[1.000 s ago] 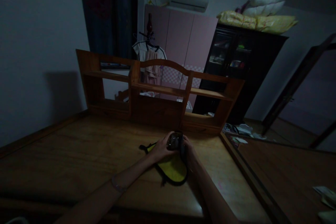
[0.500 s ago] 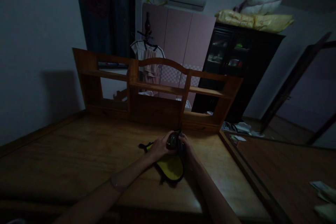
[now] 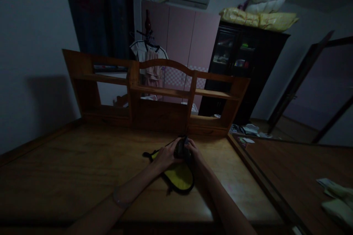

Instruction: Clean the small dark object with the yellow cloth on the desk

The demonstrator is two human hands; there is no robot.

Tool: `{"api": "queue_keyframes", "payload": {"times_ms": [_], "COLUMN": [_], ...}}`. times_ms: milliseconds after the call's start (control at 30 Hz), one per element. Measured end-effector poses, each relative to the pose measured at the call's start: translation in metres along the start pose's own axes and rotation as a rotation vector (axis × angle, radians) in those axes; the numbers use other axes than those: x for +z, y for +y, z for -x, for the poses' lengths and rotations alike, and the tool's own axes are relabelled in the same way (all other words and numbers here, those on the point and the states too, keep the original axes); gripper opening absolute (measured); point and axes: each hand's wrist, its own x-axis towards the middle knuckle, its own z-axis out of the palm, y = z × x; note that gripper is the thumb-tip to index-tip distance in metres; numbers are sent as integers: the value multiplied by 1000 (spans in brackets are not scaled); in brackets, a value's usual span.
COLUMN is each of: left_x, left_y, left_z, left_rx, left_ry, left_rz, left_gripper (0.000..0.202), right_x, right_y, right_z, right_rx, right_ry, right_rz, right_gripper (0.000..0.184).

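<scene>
A soft black-edged pouch (image 3: 179, 178) with a yellow inside lies spread on the wooden bed board. Above its far end, my left hand (image 3: 166, 156) is closed around a dark, rounded object (image 3: 179, 149); the dim light hides what kind it is. On the other side, my right hand (image 3: 195, 150) has its fingers closed on the black edge of the pouch, pressed close against the dark object. The two hands almost meet, and part of the pouch is hidden beneath them. A short black strap (image 3: 146, 154) sticks out at the pouch's left end.
A wooden headboard with open shelves (image 3: 160, 117) stands just beyond my hands. A raised wooden side rail (image 3: 256, 176) runs along the right. Past it, pale cloth (image 3: 338, 205) lies on the brown floor. A wall (image 3: 30, 117) borders the left side.
The view has shifted slightly. My right fingers have moved a little over the dark object, so less of its glossy surface shows. Both hands keep their hold.
</scene>
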Motion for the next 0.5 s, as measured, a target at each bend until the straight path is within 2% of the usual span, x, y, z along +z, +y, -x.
{"api": "queue_keyframes", "payload": {"times_ms": [167,400,500], "left_x": [0,-3,-5], "left_y": [0,2,5], "left_z": [0,0,-1], "left_rx": [21,-42,-81], "left_ry": [17,-19,-40], "left_rz": [13,-98,-126], "left_gripper": [91,90,88], "right_x": [1,-4,-7], "right_y": [-4,0,4], "right_z": [5,1,-2], "right_rx": [-24,-47,-31], "right_ry": [-78,-111,-113], "right_rz": [-51,-42,-25], "right_gripper": [40,49,46]}}
